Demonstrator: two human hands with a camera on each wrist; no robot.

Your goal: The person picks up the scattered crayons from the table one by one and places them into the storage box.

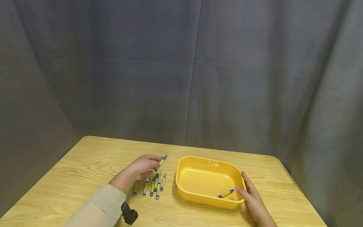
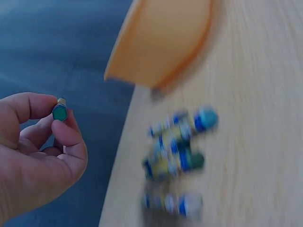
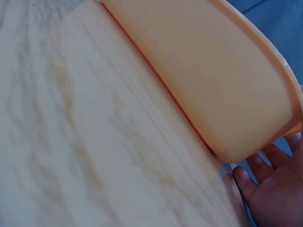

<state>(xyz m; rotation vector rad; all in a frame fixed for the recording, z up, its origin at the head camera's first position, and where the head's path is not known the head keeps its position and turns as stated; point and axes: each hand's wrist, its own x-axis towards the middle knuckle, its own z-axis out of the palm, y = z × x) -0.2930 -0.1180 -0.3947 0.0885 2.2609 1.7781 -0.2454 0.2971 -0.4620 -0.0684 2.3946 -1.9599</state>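
Over the table, my left hand (image 1: pixel 144 165) pinches a green crayon (image 1: pixel 161 163) with a yellow wrapper between thumb and fingers. The left wrist view shows the green end of this crayon (image 2: pixel 59 112) at the fingertips. Just below that hand, several crayons (image 1: pixel 158 190) in yellow and blue wrappers lie close together on the table. My right hand (image 1: pixel 253 200) grips the right end of a yellow plastic basin (image 1: pixel 204 200), thumb over the rim and fingers along the outside. One blue crayon (image 1: pixel 226 193) lies inside the basin, near its front right corner.
The wooden table (image 1: pixel 93 164) has rounded far corners. A grey curtain (image 1: pixel 141 78) hangs behind it and at both sides. A black strap piece (image 1: pixel 129 213) sits at the left sleeve (image 1: pixel 99 206).
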